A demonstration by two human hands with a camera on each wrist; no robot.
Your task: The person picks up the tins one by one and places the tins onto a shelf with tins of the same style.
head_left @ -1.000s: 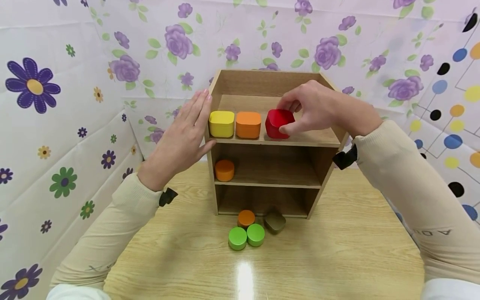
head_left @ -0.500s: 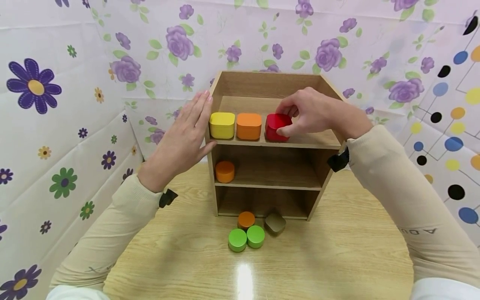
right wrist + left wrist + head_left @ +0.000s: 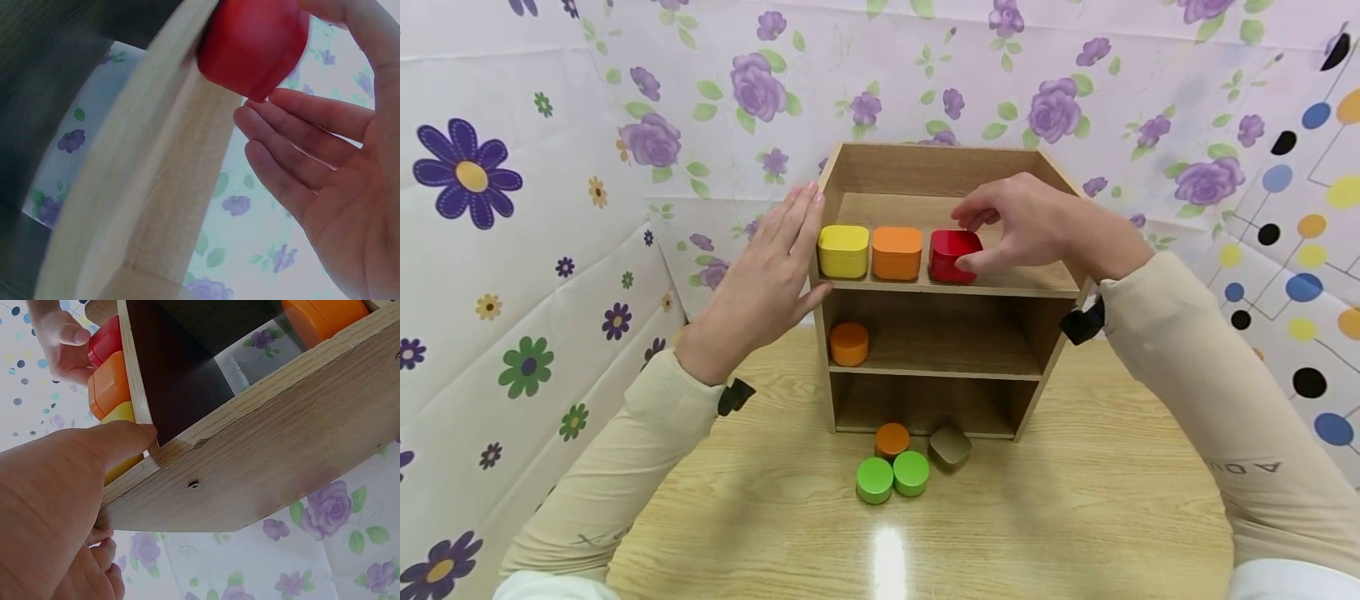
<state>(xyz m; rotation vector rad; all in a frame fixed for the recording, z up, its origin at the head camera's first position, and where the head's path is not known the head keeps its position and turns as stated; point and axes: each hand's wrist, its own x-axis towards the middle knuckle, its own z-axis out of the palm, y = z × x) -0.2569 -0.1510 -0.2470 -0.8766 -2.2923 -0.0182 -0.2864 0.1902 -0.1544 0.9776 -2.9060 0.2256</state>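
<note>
1. Right grip (image 3: 1037, 221) wide around red block (image 3: 945, 255); thumb contact: cannot tell.
2. Block stands near front edge of top shelf (image 3: 1033, 279); if my thumb snags, it could topple.
3. Left grip (image 3: 767, 267) flat against rack (image 3: 281, 444), past orange block (image 3: 897, 257), yellow block (image 3: 843, 254).

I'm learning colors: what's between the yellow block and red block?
In the head view, an orange block sits between the yellow block and the red block.
</note>
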